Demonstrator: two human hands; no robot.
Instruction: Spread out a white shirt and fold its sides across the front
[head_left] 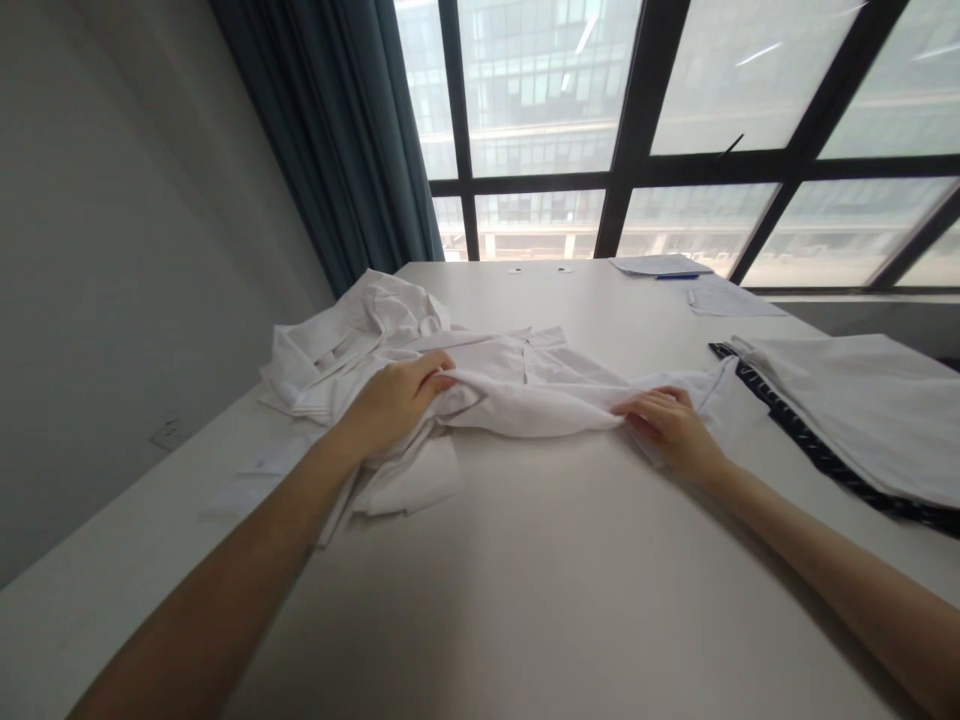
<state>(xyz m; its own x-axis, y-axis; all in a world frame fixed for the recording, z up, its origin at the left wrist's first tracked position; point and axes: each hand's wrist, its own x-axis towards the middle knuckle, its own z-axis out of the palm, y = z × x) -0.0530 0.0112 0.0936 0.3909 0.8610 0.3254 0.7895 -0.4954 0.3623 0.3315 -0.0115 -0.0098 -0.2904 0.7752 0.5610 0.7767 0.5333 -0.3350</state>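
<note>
While holding white garment (525,404) over table (540,570), pinched near edge (536,430).
Gripped it with left hand (390,402) and right hand (675,432).

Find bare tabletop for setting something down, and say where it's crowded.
Bare: the table between the forearms, this side of the white garment in the left hand and right hand; also most of the strip between garment and windows, left of the papers. Crowded: left, with heaped white cloth; right, with flat cloth over black fabric.
</note>
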